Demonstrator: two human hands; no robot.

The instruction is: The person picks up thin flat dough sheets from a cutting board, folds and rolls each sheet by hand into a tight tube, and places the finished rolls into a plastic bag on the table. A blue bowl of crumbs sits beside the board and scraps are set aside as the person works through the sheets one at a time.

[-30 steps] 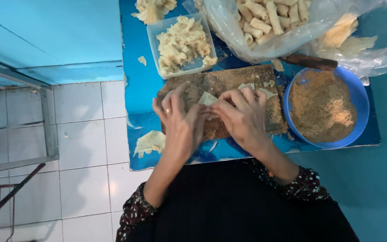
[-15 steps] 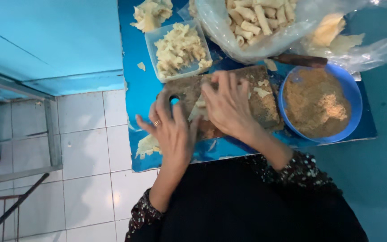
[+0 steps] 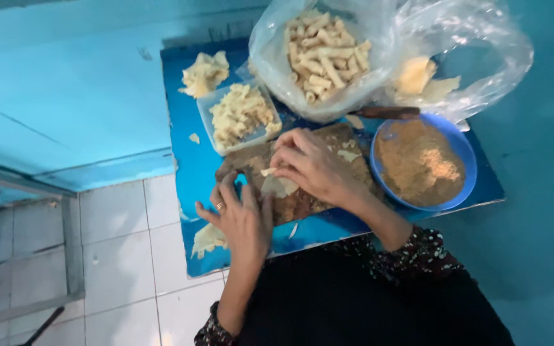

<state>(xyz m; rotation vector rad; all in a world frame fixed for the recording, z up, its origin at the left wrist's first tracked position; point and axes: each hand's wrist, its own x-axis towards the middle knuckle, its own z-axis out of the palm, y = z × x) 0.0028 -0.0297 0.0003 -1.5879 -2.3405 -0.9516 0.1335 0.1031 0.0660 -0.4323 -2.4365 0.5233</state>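
She is bent over a small blue table (image 3: 193, 166) pushed against a blue wall, with white floor tiles showing beside it. Her right hand (image 3: 312, 168) rests on a brown wooden board (image 3: 318, 195) in the middle of the table, its fingers curled and pinching the upper edge of a thin pale wrapper (image 3: 279, 184) that lies flat on the board. Her left hand (image 3: 242, 218) sits at the board's left end, just beside the wrapper, fingers spread and loose, grasping nothing; there is a ring on one finger. To the right of the board, touching it or nearly so, stands a blue bowl (image 3: 464, 160) filled with brown crumbs. Behind the board, toward the wall, is a clear plastic tub (image 3: 216, 131) holding pale rolled pieces, and next to it a heap of loose pale scraps (image 3: 204, 72) lies straight on the table. A big clear plastic bag (image 3: 482, 57) slumps across the far right of the table, with a pile of finished rolled sticks (image 3: 327, 54) inside it and some flat yellowish sheets further right. A dark-handled tool lies between the bag and the bowl; what it is I cannot tell. Another pale scrap (image 3: 208, 239) sits near the front left corner of the table, close to her left wrist.
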